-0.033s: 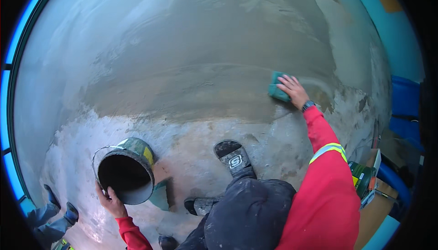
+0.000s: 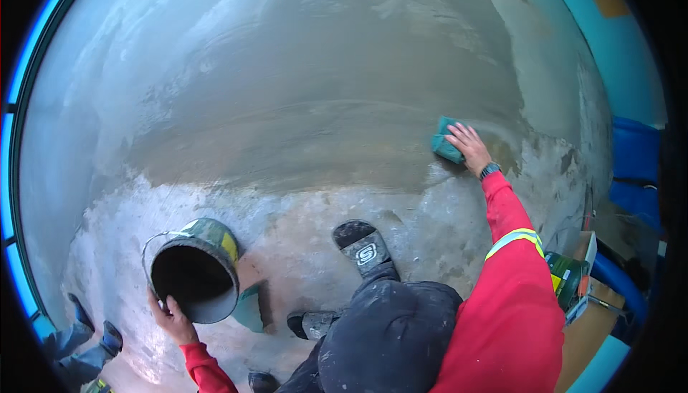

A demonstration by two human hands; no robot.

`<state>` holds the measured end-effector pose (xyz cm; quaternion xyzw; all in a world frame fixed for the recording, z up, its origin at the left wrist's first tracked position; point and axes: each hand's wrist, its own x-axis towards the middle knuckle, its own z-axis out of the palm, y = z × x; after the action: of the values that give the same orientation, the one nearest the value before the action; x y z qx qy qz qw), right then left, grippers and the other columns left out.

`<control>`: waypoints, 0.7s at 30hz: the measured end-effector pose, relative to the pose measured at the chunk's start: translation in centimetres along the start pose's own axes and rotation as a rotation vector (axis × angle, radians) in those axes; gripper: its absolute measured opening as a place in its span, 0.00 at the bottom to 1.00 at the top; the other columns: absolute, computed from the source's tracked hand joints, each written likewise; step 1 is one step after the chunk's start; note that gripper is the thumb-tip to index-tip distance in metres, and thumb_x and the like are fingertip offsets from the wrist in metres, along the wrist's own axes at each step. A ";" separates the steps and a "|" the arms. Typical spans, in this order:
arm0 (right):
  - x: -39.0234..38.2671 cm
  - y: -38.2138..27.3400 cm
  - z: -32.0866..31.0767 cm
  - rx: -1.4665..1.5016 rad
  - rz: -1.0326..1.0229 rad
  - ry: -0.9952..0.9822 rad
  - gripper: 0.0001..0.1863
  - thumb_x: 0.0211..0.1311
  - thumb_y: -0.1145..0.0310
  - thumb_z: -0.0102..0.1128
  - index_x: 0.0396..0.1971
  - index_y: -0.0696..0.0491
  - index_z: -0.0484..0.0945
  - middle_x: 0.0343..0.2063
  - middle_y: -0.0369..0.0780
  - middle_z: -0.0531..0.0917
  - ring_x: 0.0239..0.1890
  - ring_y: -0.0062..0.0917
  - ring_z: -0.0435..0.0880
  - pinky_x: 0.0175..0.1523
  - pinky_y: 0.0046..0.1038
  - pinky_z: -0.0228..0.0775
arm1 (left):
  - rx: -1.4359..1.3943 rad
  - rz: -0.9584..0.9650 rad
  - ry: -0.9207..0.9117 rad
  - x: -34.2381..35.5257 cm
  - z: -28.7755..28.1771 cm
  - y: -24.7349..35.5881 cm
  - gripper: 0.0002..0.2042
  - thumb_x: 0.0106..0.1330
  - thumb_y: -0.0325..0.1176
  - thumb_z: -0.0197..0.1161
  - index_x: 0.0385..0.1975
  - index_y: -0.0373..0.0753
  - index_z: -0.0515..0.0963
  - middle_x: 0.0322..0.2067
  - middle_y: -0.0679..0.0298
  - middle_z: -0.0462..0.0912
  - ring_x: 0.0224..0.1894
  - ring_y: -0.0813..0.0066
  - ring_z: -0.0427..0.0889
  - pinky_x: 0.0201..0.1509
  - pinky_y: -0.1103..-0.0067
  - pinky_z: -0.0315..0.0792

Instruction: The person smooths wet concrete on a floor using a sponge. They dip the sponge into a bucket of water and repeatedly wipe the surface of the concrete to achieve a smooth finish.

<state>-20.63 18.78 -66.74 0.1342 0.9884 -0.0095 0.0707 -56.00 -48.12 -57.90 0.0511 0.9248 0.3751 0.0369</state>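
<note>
1 pad (image 2: pixel 443 147), 1 bucket (image 2: pixel 216 234) w/ 1 wire handle (image 2: pixel 145 248), 2 dk slides (image 2: pixel 352 234) on the wearer's feet, plus 2 feet (image 2: pixel 111 338) of another person, lower L. Pad is teal, blocky, w/ creased-looking top, on lower R part of the floor's (image 2: pixel 287 239) darker patch (image 2: pixel 308 135), R hand (image 2: pixel 469 148) holding it, fingers over its near side. Bucket is dk inside, green & yellow outside, mouth facing camera, L hand (image 2: pixel 170 318) gripping its rim, thumb inside.
</note>
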 end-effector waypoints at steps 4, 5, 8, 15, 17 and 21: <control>-8.8 3.9 0.8 0.058 0.399 0.142 0.42 0.40 0.87 0.52 0.61 0.43 0.64 0.61 0.40 0.68 0.64 0.38 0.65 0.65 0.40 0.58 | 0.135 0.041 0.013 0.0 -1.5 -3.9 0.23 0.68 0.30 0.52 0.63 0.34 0.63 0.52 0.54 0.73 0.49 0.67 0.73 0.53 0.75 0.67; -10.1 4.5 1.0 0.034 0.424 0.130 0.42 0.40 0.87 0.52 0.61 0.43 0.64 0.61 0.40 0.68 0.64 0.38 0.65 0.65 0.40 0.58 | 0.138 0.024 0.017 0.0 -2.0 -4.0 0.23 0.68 0.31 0.52 0.63 0.33 0.63 0.54 0.53 0.72 0.53 0.65 0.72 0.58 0.74 0.64; -11.9 8.8 1.8 0.075 0.902 0.417 0.40 0.47 0.82 0.51 0.64 0.42 0.58 0.57 0.45 0.71 0.57 0.43 0.71 0.57 0.42 0.66 | 0.171 -0.003 -0.006 0.8 -2.4 -6.4 0.23 0.69 0.34 0.52 0.62 0.30 0.62 0.60 0.51 0.68 0.60 0.62 0.68 0.65 0.74 0.58; -7.8 14.2 2.7 0.019 1.512 0.188 0.42 0.50 0.72 0.58 0.66 0.42 0.51 0.55 0.47 0.71 0.55 0.45 0.73 0.57 0.44 0.66 | 0.095 -0.095 -0.035 2.0 -4.0 -7.7 0.25 0.69 0.38 0.52 0.62 0.31 0.62 0.60 0.52 0.68 0.59 0.63 0.68 0.64 0.75 0.59; -6.3 15.2 2.8 0.037 1.548 0.113 0.41 0.51 0.70 0.58 0.66 0.44 0.50 0.55 0.48 0.71 0.56 0.43 0.73 0.57 0.45 0.65 | 0.115 -0.124 -0.012 2.0 -4.2 -6.9 0.25 0.69 0.39 0.52 0.62 0.31 0.62 0.60 0.53 0.68 0.59 0.63 0.68 0.64 0.74 0.59; -3.0 16.7 3.3 0.059 1.565 0.096 0.41 0.52 0.69 0.59 0.66 0.50 0.50 0.55 0.50 0.70 0.56 0.48 0.71 0.59 0.45 0.64 | 0.150 -0.108 -0.046 1.7 -2.4 -5.8 0.25 0.70 0.38 0.52 0.62 0.31 0.62 0.60 0.54 0.68 0.59 0.64 0.68 0.64 0.74 0.59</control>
<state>-12.89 33.93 -69.59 0.7937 0.6077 0.0227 0.0106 -58.34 -53.69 -60.24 0.0121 0.9507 0.3008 0.0743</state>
